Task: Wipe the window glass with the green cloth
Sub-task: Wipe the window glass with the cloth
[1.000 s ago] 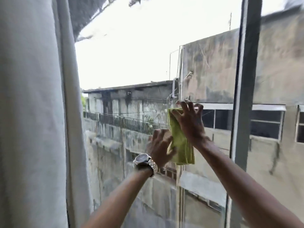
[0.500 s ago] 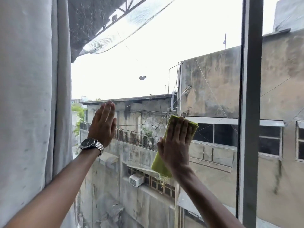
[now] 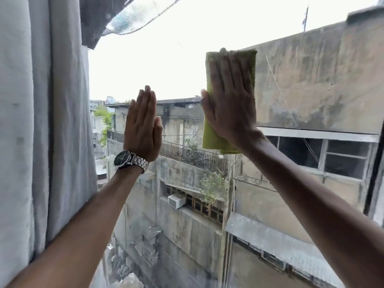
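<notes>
My right hand (image 3: pixel 230 102) lies flat on the folded green cloth (image 3: pixel 209 136) and presses it against the window glass (image 3: pixel 166 65), high in the middle of the pane. The cloth shows above my fingertips, along the thumb side and below my wrist. To its left, my left hand (image 3: pixel 142 125) rests flat on the glass with the fingers together and holds nothing. A metal watch (image 3: pixel 129 161) sits on that wrist.
A grey curtain (image 3: pixel 41 121) hangs along the left side of the window and covers that edge of the pane. A dark window frame post (image 3: pixel 374 183) stands at the far right. Grey buildings lie outside beyond the glass.
My right hand has slid the cloth upward on the glass. My left hand, which was beside the cloth a second ago, has moved left and lies flat on the pane.
</notes>
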`<state>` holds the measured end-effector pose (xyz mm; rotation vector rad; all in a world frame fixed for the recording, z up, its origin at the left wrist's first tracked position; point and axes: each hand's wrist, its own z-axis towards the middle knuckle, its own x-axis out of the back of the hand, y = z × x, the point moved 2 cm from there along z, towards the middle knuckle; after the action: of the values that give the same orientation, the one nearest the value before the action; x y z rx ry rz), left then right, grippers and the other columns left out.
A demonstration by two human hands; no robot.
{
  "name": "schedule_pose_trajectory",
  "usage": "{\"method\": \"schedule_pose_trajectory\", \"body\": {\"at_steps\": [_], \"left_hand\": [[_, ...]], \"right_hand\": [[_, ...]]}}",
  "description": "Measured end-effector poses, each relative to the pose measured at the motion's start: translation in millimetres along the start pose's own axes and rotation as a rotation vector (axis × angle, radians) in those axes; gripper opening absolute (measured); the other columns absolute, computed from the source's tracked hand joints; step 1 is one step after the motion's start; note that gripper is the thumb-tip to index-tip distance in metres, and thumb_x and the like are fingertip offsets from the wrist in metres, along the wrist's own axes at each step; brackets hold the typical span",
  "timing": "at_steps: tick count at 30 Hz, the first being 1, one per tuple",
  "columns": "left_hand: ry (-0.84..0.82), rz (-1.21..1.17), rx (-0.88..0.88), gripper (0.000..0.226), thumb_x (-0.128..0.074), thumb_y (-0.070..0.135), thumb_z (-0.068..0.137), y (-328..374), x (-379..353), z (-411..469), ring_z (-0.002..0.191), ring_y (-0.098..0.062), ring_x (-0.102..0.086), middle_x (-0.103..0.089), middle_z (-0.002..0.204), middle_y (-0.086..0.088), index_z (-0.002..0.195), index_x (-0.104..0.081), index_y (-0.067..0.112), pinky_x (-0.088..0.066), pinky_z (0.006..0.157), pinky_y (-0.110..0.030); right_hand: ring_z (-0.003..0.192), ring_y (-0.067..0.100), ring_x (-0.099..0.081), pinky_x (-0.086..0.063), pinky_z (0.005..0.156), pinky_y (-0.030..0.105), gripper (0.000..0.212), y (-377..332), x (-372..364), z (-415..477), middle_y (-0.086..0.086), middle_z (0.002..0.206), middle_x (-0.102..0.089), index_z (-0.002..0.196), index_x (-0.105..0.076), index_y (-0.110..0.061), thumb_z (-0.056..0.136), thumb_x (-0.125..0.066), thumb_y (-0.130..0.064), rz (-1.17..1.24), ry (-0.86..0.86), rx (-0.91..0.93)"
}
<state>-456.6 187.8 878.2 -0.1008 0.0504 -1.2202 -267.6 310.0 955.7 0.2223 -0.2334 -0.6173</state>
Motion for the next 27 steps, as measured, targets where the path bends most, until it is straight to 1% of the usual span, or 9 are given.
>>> {"method": "schedule_pose_trajectory", "body": {"at_steps": [3, 7, 10, 13, 15, 18, 23, 25, 27], "left_hand": [[0.008, 0.001, -0.006, 0.058, -0.025, 0.022, 0.103, -0.8, 1.1, -1.4, 0.157, -0.029, -0.019, -0.025, 0.166, -0.021, 0.155, -0.025, -0.003, -0.013, 0.132, -0.041], [0.025, -0.013, -0.012, 0.058, -0.025, 0.024, 0.104, 0.2, 2.7, -2.1, 0.157, -0.028, -0.021, -0.027, 0.165, -0.022, 0.155, -0.027, -0.003, -0.023, 0.129, -0.049], [0.024, -0.018, -0.008, 0.058, -0.028, 0.022, 0.103, 2.8, 5.8, -1.6, 0.156, -0.030, -0.023, -0.029, 0.164, -0.022, 0.154, -0.028, -0.004, -0.028, 0.125, -0.055], [0.005, -0.024, 0.009, 0.058, -0.030, 0.021, 0.102, 7.3, 9.4, -1.1, 0.156, -0.032, -0.024, -0.029, 0.164, -0.022, 0.154, -0.028, -0.004, -0.027, 0.126, -0.056], [-0.006, -0.019, 0.016, 0.059, -0.030, 0.022, 0.101, 8.2, 10.6, -1.5, 0.156, -0.031, -0.023, -0.028, 0.164, -0.022, 0.154, -0.028, -0.003, -0.025, 0.127, -0.054], [-0.008, -0.013, 0.012, 0.059, -0.032, 0.022, 0.101, 7.0, 8.8, -2.9, 0.156, -0.030, -0.023, -0.028, 0.164, -0.021, 0.154, -0.028, -0.003, -0.024, 0.128, -0.053], [0.015, -0.031, 0.013, 0.058, -0.035, 0.020, 0.100, 7.6, 7.4, -3.7, 0.156, -0.030, -0.024, -0.030, 0.164, -0.022, 0.153, -0.031, -0.004, -0.024, 0.128, -0.052], [0.025, -0.029, 0.006, 0.057, -0.035, 0.018, 0.100, 7.4, 8.0, -2.9, 0.156, -0.030, -0.025, -0.031, 0.163, -0.022, 0.153, -0.031, -0.004, -0.026, 0.127, -0.052], [0.026, -0.018, 0.003, 0.056, -0.035, 0.016, 0.100, 5.5, 8.8, -3.0, 0.156, -0.029, -0.025, -0.031, 0.163, -0.021, 0.153, -0.031, -0.003, -0.027, 0.126, -0.052]], "right_hand": [[0.155, 0.036, -0.020, -0.018, 0.128, 0.052, 0.066, -15.2, -10.6, -48.6, 0.023, 0.165, -0.027, 0.159, -0.024, -0.004, 0.106, -0.025, -0.044, -0.004, -0.077, 0.247], [0.157, 0.032, -0.017, -0.010, 0.131, 0.047, 0.068, -18.5, -14.5, -138.6, 0.020, 0.167, -0.023, 0.160, -0.020, -0.006, 0.104, -0.033, -0.044, -0.002, -0.228, 0.523], [0.157, 0.029, -0.014, -0.005, 0.131, 0.043, 0.069, 5.1, -8.8, -179.1, 0.016, 0.168, -0.021, 0.161, -0.018, -0.010, 0.106, -0.037, -0.046, -0.036, -0.309, 0.629], [0.155, 0.028, -0.020, -0.005, 0.131, 0.042, 0.062, 31.2, 3.4, -177.8, 0.014, 0.166, -0.027, 0.160, -0.022, -0.012, 0.108, -0.030, -0.045, -0.082, -0.339, 0.700], [0.155, 0.029, -0.024, -0.013, 0.130, 0.043, 0.059, 45.3, 9.0, -159.2, 0.014, 0.166, -0.027, 0.161, -0.022, -0.012, 0.110, -0.027, -0.041, -0.106, -0.333, 0.658], [0.155, 0.031, -0.025, -0.027, 0.127, 0.049, 0.061, 53.7, 16.1, -108.3, 0.018, 0.167, -0.023, 0.161, -0.016, -0.005, 0.110, -0.023, -0.039, -0.113, -0.280, 0.459], [0.154, 0.034, -0.025, -0.022, 0.128, 0.050, 0.063, 14.5, 16.4, -27.6, 0.022, 0.165, -0.028, 0.158, -0.025, -0.001, 0.103, -0.034, -0.031, -0.058, -0.159, 0.237], [0.153, 0.035, -0.027, -0.022, 0.128, 0.052, 0.064, -13.7, 9.5, -22.0, 0.022, 0.163, -0.032, 0.156, -0.028, 0.000, 0.100, -0.036, -0.029, -0.064, -0.113, 0.226], [0.153, 0.035, -0.027, -0.023, 0.128, 0.051, 0.063, -40.8, -2.9, -35.0, 0.022, 0.162, -0.033, 0.156, -0.029, 0.000, 0.100, -0.037, -0.028, -0.084, -0.096, 0.288]]}}
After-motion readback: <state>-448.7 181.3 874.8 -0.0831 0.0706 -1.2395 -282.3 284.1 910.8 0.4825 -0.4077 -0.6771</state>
